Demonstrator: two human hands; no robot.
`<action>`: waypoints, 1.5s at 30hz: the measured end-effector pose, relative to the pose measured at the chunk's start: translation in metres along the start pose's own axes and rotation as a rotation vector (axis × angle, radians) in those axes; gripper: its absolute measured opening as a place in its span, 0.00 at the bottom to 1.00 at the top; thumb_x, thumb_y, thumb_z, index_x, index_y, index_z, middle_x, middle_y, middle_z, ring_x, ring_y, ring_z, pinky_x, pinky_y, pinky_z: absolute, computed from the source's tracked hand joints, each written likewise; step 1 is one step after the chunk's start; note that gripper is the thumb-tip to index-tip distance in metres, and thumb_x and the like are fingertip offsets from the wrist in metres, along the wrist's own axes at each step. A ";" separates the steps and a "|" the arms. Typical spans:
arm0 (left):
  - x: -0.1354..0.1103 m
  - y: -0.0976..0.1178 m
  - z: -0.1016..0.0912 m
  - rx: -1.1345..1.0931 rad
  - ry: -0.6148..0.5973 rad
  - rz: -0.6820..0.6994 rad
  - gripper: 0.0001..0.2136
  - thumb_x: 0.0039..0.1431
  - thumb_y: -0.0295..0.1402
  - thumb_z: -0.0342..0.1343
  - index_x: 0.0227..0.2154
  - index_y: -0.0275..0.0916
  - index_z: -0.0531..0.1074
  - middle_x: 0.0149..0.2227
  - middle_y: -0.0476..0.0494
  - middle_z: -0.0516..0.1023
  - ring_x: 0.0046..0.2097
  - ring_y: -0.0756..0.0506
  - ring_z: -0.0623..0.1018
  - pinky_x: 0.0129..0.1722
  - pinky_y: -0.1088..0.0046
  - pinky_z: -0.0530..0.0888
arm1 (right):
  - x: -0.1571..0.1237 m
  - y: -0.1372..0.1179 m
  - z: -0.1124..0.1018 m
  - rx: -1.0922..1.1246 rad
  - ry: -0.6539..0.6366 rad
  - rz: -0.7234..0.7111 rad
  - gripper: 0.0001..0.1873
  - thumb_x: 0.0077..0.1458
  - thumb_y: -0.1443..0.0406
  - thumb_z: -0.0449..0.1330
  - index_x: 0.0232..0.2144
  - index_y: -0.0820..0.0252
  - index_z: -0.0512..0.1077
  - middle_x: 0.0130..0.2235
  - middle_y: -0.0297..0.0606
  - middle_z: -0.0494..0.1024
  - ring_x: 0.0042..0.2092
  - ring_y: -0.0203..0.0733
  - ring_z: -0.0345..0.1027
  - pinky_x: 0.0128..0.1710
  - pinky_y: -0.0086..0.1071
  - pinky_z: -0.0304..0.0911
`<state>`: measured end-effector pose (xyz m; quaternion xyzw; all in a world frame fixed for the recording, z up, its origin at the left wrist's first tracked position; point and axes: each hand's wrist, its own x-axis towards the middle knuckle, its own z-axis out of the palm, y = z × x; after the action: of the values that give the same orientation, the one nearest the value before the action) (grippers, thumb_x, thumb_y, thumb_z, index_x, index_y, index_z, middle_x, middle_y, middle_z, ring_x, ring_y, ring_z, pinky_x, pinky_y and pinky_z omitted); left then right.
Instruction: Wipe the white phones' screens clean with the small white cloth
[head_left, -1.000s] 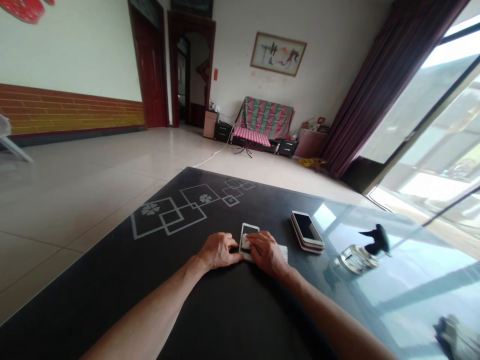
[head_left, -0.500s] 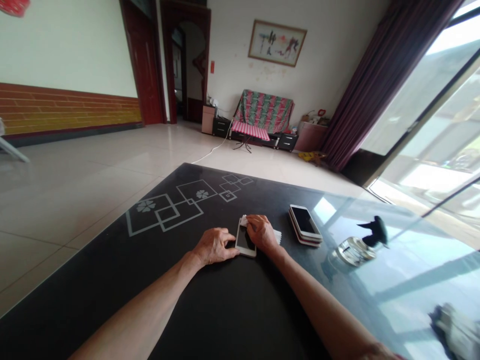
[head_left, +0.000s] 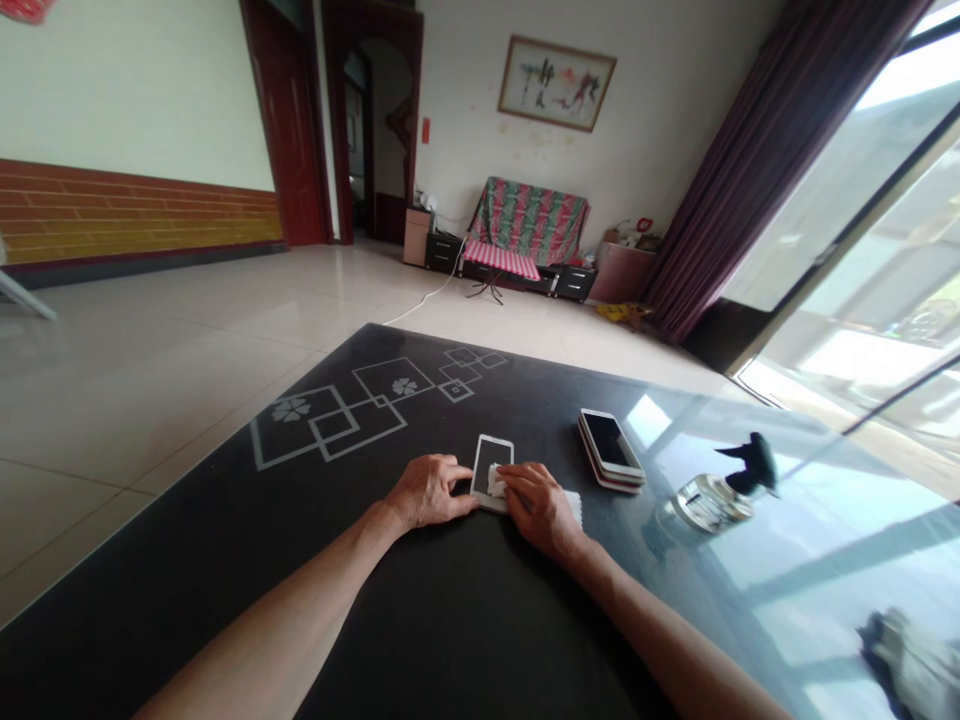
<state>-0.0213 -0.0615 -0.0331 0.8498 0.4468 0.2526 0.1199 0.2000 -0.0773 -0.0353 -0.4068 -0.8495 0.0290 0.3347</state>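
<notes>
Item one, lower centre of the frame: a white-rimmed phone (head_left: pixel 492 456) lying flat and face up on the black glass table (head_left: pixel 450 620). The left hand (head_left: pixel 429 492) sits at its left edge, fingers curled and pressed against the rim to pin it down. The right hand (head_left: pixel 538 505) lies over its near end, fingers bunched on a small white cloth (head_left: pixel 495 482) that presses on the screen. Wiping looks midway: the cloth covers the lower screen, while the far half shows bare and dark, and I cannot tell how clean it is. Item two, right of centre: a stack of phones (head_left: pixel 609 448), untouched and apart from both hands. Item three, further right: a glass ashtray (head_left: pixel 706 503) beside a black object (head_left: pixel 750 462). Lower right corner: a dark bundle (head_left: pixel 907 665), too blurred to identify.
</notes>
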 end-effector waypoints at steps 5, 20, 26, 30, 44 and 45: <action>0.001 0.000 -0.002 0.002 -0.027 -0.001 0.12 0.49 0.43 0.60 0.34 0.44 0.78 0.24 0.52 0.69 0.29 0.50 0.69 0.29 0.75 0.61 | 0.008 0.013 0.004 -0.071 0.015 0.044 0.14 0.59 0.69 0.52 0.41 0.56 0.76 0.47 0.39 0.77 0.46 0.45 0.67 0.50 0.42 0.64; 0.000 0.001 -0.003 -0.009 -0.022 0.011 0.11 0.50 0.41 0.60 0.35 0.44 0.78 0.24 0.52 0.70 0.29 0.51 0.69 0.29 0.75 0.61 | 0.005 0.026 -0.001 -0.213 -0.114 0.141 0.18 0.62 0.66 0.49 0.53 0.50 0.68 0.57 0.38 0.69 0.54 0.49 0.62 0.48 0.44 0.62; 0.000 0.002 -0.003 -0.003 -0.019 0.022 0.12 0.50 0.41 0.60 0.37 0.44 0.78 0.24 0.51 0.70 0.29 0.50 0.70 0.29 0.75 0.62 | 0.005 0.015 -0.002 -0.110 -0.001 0.118 0.12 0.59 0.66 0.53 0.39 0.55 0.76 0.47 0.39 0.77 0.49 0.47 0.65 0.50 0.42 0.59; 0.000 0.003 -0.004 0.006 -0.014 0.024 0.12 0.50 0.40 0.60 0.37 0.44 0.78 0.25 0.51 0.71 0.29 0.50 0.70 0.30 0.75 0.63 | 0.001 0.007 -0.004 -0.074 0.022 0.052 0.09 0.54 0.69 0.55 0.34 0.56 0.76 0.42 0.38 0.78 0.46 0.46 0.66 0.48 0.42 0.59; 0.000 0.003 -0.004 -0.001 -0.018 0.012 0.12 0.49 0.40 0.60 0.36 0.44 0.78 0.25 0.51 0.71 0.30 0.50 0.71 0.30 0.75 0.64 | 0.005 0.024 0.003 -0.057 0.039 0.172 0.15 0.62 0.65 0.49 0.43 0.54 0.74 0.49 0.40 0.75 0.51 0.46 0.66 0.52 0.42 0.62; 0.000 0.003 -0.004 -0.001 -0.017 0.017 0.12 0.49 0.40 0.60 0.36 0.44 0.78 0.25 0.51 0.71 0.30 0.50 0.71 0.31 0.75 0.64 | 0.006 0.026 0.003 -0.065 0.037 0.167 0.15 0.62 0.65 0.49 0.43 0.54 0.74 0.49 0.40 0.75 0.51 0.46 0.66 0.52 0.42 0.62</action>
<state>-0.0212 -0.0633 -0.0288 0.8556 0.4385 0.2465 0.1219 0.2127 -0.0551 -0.0424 -0.4875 -0.8066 0.0218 0.3334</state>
